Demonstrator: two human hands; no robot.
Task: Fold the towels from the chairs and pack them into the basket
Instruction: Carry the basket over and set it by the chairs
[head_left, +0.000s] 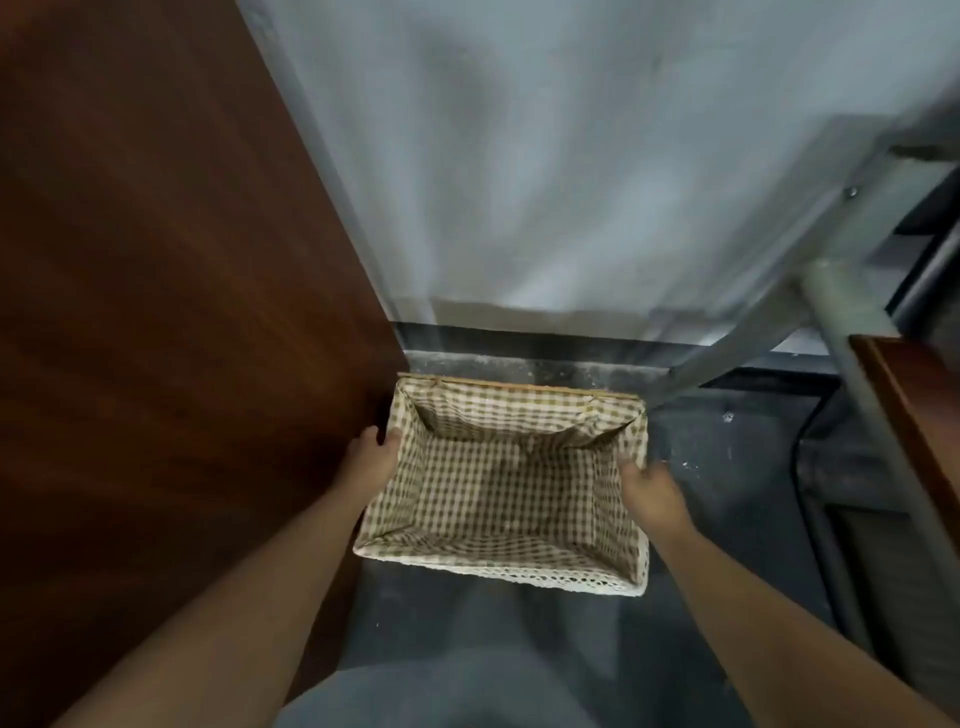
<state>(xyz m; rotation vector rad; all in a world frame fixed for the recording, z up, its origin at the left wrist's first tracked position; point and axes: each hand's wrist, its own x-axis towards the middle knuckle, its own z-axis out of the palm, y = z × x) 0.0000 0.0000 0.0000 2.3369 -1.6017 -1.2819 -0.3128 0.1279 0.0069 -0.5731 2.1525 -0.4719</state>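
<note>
A rectangular basket (524, 400) lined with tan-and-cream checked cloth and a lace trim sits low over the dark floor, below the middle of the view. Nothing lies inside it. My left hand (370, 457) grips its left rim, thumb over the lining. On the opposite side, my right hand (652, 491) grips the right rim with the thumb inside. No towels are in view.
A dark brown wooden table top (156, 312) fills the left side, its edge touching the basket's left wall. A grey metal frame leg (841, 332) slants down at the right, beside another wooden edge (904, 415). A pale wall (571, 156) rises behind.
</note>
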